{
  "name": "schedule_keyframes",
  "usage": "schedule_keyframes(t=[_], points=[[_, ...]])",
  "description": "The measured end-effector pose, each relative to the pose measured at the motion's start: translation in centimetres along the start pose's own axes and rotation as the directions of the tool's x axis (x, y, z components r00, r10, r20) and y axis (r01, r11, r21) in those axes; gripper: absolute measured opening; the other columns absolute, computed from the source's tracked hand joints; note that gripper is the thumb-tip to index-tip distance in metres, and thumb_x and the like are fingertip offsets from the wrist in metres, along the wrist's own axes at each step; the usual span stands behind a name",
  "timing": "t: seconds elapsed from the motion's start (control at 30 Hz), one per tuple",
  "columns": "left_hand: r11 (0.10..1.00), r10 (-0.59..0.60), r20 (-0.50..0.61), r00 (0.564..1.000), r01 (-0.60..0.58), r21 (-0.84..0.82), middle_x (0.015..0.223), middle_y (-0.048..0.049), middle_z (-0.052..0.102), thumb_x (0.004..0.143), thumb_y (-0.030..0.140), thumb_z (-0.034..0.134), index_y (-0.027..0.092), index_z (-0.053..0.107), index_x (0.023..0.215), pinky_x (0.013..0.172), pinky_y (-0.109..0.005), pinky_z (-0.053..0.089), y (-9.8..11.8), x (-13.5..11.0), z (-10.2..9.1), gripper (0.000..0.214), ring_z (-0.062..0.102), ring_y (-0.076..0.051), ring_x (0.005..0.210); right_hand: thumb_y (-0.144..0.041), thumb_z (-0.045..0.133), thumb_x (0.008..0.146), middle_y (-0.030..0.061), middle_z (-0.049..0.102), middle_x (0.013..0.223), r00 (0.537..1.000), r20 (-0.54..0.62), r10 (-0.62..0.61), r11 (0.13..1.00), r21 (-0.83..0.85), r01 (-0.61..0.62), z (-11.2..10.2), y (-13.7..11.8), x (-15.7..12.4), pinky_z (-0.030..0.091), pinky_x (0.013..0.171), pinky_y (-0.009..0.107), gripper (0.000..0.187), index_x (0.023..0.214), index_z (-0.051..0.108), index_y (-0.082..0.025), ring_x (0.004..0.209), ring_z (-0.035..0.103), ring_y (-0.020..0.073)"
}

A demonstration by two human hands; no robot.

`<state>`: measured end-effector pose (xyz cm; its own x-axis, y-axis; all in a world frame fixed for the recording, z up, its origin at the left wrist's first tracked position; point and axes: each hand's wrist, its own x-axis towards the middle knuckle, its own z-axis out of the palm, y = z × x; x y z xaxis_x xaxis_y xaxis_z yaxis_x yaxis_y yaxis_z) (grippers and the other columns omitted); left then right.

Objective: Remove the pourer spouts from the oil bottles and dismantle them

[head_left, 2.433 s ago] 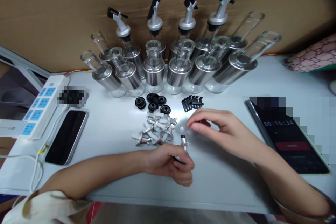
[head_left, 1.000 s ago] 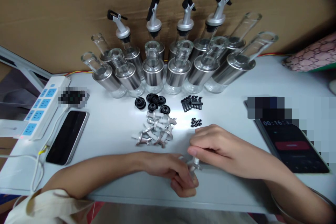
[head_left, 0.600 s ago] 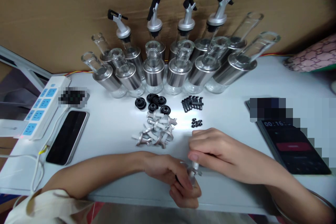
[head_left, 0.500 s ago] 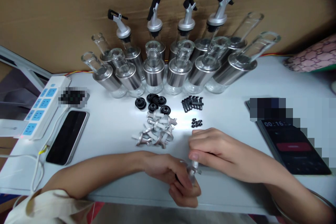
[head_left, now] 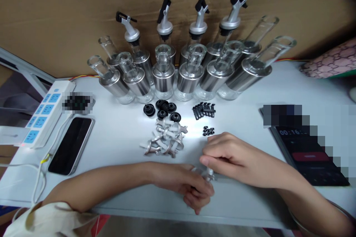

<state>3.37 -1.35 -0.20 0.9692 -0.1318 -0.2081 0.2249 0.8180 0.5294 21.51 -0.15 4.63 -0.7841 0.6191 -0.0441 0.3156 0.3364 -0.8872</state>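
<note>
My left hand (head_left: 191, 184) is closed around a silver pourer spout (head_left: 210, 175), which is partly covered by its fingers. My right hand (head_left: 229, 158) is curled over the upper end of the same spout, its thumb and fingers pressed together there; whatever small piece they may also pinch is hidden. Just beyond the hands lie a pile of silver pourer spouts (head_left: 167, 133) with pale tubes, several black ring-shaped stoppers (head_left: 149, 110), a group of black levers (head_left: 204, 110) and a cluster of tiny black caps (head_left: 208, 130).
Glass bottles (head_left: 163, 77) with metal sleeves stand in rows at the back, several topped with pourers (head_left: 198, 26). A power strip (head_left: 50, 111) and a phone (head_left: 71, 146) lie at left. Another phone (head_left: 308, 166) rests at right, near a pink patterned item (head_left: 328, 57).
My left hand has turned its back upward and tipped the spout, which shows less between the hands. My right hand has stayed over the spout's end with a slight shift.
</note>
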Motion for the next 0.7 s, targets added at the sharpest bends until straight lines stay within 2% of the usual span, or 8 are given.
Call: schedule_keyframes(t=[0.1,0.17,0.3,0.4,0.47,0.6,0.7], points=[[0.988,0.116,-0.160,0.980,-0.130,-0.082,0.058,0.0065,0.046,0.066,0.060,0.073,0.018,0.046,0.068,0.066,-0.031,0.039,-0.3,0.1,0.0,0.050,0.040,-0.007,0.049,-0.037,0.042,0.098,-0.0061,0.029,0.053,0.996,-0.080,0.044,0.998,0.043,-0.040,-0.4,0.3,0.0,0.027,0.051,0.023,0.045,0.059,0.027,-0.020,0.050,0.028,0.0078],[0.970,0.191,-0.214,0.958,-0.217,-0.106,0.061,0.0063,0.048,0.066,0.059,0.071,0.017,0.050,0.075,0.067,-0.030,0.039,-0.2,-0.2,0.0,0.048,0.041,-0.008,0.050,-0.040,0.041,0.098,-0.0061,0.029,0.054,0.985,-0.160,0.057,0.997,0.058,-0.048,-0.6,0.4,0.0,0.027,0.050,0.023,0.046,0.059,0.029,-0.020,0.050,0.029,0.0080],[0.934,0.319,-0.188,0.929,-0.342,-0.104,0.051,0.0072,0.038,0.080,0.061,0.053,0.018,0.048,0.067,0.068,-0.029,0.038,1.0,-1.1,0.8,0.046,0.034,-0.008,0.048,-0.043,0.038,0.099,-0.0053,0.040,0.058,0.969,-0.243,0.041,0.995,0.097,-0.018,-0.3,-0.1,-0.1,0.032,0.052,0.021,0.042,0.065,0.041,-0.019,0.054,0.037,0.0080],[0.932,0.331,-0.145,0.932,-0.347,-0.102,0.043,0.0083,0.030,0.085,0.066,0.039,0.020,0.043,0.061,0.068,-0.029,0.039,1.8,-1.6,1.6,0.053,0.029,-0.009,0.045,-0.043,0.033,0.101,-0.0047,0.046,0.064,0.954,-0.300,0.005,0.995,0.094,0.025,0.3,-0.6,-0.2,0.035,0.055,0.020,0.037,0.076,0.047,-0.020,0.057,0.043,0.0081],[0.939,0.316,-0.158,0.936,-0.332,-0.091,0.042,0.0087,0.029,0.086,0.068,0.037,0.020,0.041,0.060,0.069,-0.029,0.039,2.0,-1.7,1.9,0.055,0.028,-0.009,0.044,-0.042,0.030,0.102,-0.0052,0.045,0.063,0.936,-0.350,-0.023,0.997,0.063,0.048,0.7,-0.7,-0.1,0.035,0.053,0.019,0.035,0.078,0.046,-0.020,0.055,0.042,0.0080],[0.932,0.346,-0.240,0.907,-0.361,-0.022,0.045,0.0100,0.028,0.085,0.067,0.042,0.019,0.041,0.062,0.069,-0.028,0.038,1.9,-1.4,2.2,0.053,0.026,-0.007,0.045,-0.039,0.032,0.102,-0.0059,0.040,0.059,0.903,-0.420,-0.091,0.996,-0.051,0.076,0.8,-0.3,0.1,0.032,0.050,0.020,0.038,0.070,0.042,-0.020,0.051,0.038,0.0073],[0.915,0.401,-0.279,0.873,-0.394,0.083,0.050,0.0098,0.030,0.081,0.068,0.052,0.018,0.042,0.061,0.066,-0.027,0.036,1.7,-1.1,2.2,0.055,0.029,-0.006,0.047,-0.039,0.034,0.101,-0.0063,0.033,0.055,0.903,-0.420,-0.092,0.995,-0.060,0.073,0.7,0.1,0.2,0.028,0.047,0.021,0.043,0.063,0.036,-0.020,0.047,0.032,0.0069]])
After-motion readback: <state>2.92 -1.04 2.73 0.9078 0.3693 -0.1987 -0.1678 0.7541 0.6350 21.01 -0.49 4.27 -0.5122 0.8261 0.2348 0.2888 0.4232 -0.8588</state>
